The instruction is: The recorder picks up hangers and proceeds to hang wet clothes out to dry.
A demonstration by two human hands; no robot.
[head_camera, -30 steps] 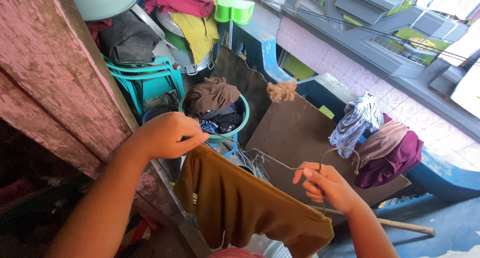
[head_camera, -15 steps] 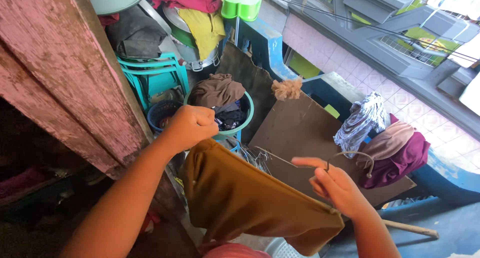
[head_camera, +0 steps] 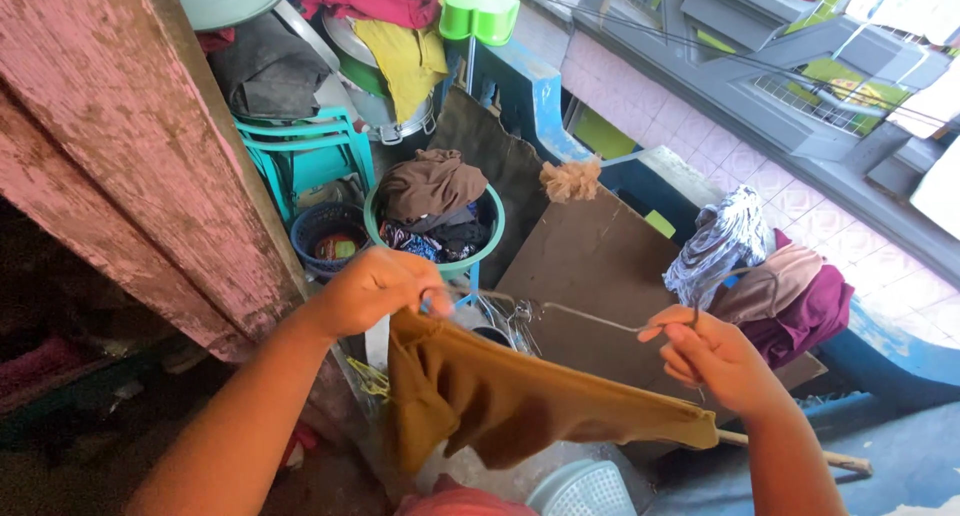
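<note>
Both hands now grip: left hand (head_camera: 375,291) fingers pinch the brown garment (head_camera: 520,401); right hand (head_camera: 715,361) has closed round the wire hanger (head_camera: 590,318), garment sagging lower.

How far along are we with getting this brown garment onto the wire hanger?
Done: several clothes already lie draped over the blue ledge. In hand: the left hand pinches one end of the brown garment at the wire hanger, and the right hand has a grip on the hanger and the other end. Left: the garment hangs bunched, and the green basin holds more clothes.
</note>
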